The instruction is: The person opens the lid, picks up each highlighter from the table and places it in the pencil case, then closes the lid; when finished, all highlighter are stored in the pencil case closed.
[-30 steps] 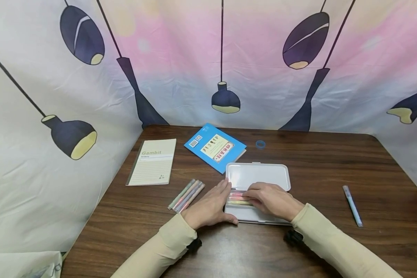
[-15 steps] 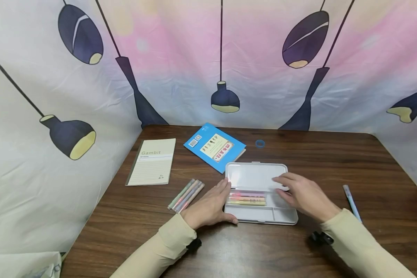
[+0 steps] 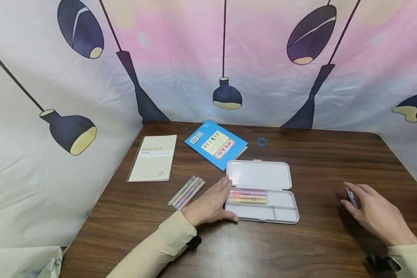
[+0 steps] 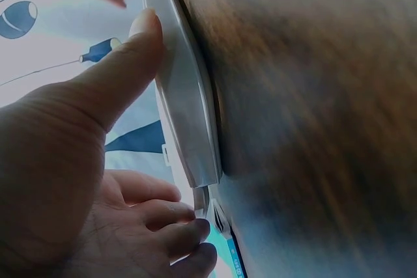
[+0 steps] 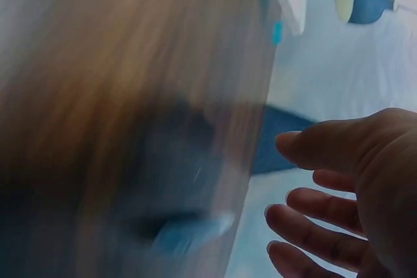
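A white pencil case (image 3: pixel 286 200) lies unfolded on the table, its lid tipped to the back. Several pens (image 3: pixel 248 199) in pink, purple and yellow lie in its rear compartment. My left hand (image 3: pixel 208 204) rests against the case's left end, fingers extended; in the left wrist view its thumb presses the case's front wall (image 4: pixel 186 89). Far to the right, my right hand (image 3: pixel 378 214) hovers over a light blue pen (image 3: pixel 351 197), partly hidden by the fingers. The right wrist view shows those fingers (image 5: pixel 313 229) spread, apart from the blurred pen (image 5: pixel 192 232).
Left of the case lies a row of several capped pens (image 3: pixel 187 192). Behind are a cream notebook (image 3: pixel 153 160), a blue book (image 3: pixel 215 143) whose corner meets the case lid, and a blue tape ring (image 3: pixel 261 141). A printed cloth (image 3: pixel 180 88) hangs behind the table.
My right hand has left the case's rear compartment and travelled right to the light blue pen. The left hand stays at the case. The head view has shifted slightly.
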Demonstrator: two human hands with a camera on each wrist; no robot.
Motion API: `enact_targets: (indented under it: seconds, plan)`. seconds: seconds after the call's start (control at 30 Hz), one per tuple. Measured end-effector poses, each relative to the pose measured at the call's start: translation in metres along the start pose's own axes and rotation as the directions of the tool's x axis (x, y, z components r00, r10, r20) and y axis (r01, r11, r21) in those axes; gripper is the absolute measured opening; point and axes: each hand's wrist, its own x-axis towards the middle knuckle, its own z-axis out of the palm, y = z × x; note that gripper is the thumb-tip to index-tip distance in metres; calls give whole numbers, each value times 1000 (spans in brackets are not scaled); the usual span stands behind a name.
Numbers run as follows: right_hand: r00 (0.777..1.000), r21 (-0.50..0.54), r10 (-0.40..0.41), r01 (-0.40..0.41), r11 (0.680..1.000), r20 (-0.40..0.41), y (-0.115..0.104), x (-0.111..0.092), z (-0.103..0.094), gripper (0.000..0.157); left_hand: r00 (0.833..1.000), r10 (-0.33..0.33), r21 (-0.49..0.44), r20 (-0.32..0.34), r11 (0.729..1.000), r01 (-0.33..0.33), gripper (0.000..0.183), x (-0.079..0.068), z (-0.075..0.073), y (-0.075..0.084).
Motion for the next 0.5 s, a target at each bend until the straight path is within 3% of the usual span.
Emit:
enact_targets:
  seconds: [0.27, 0.5]
  plan:
    - [990, -17, 130, -129, 991, 51, 17, -13, 4, 56, 1000, -5, 0, -3, 1000, 5, 110, 0, -2, 1]
    - [993, 0, 114, -114, 993, 44, 18, -13, 8, 55, 1000, -8, 6, -4, 1000, 8, 111, 1, 0, 1]
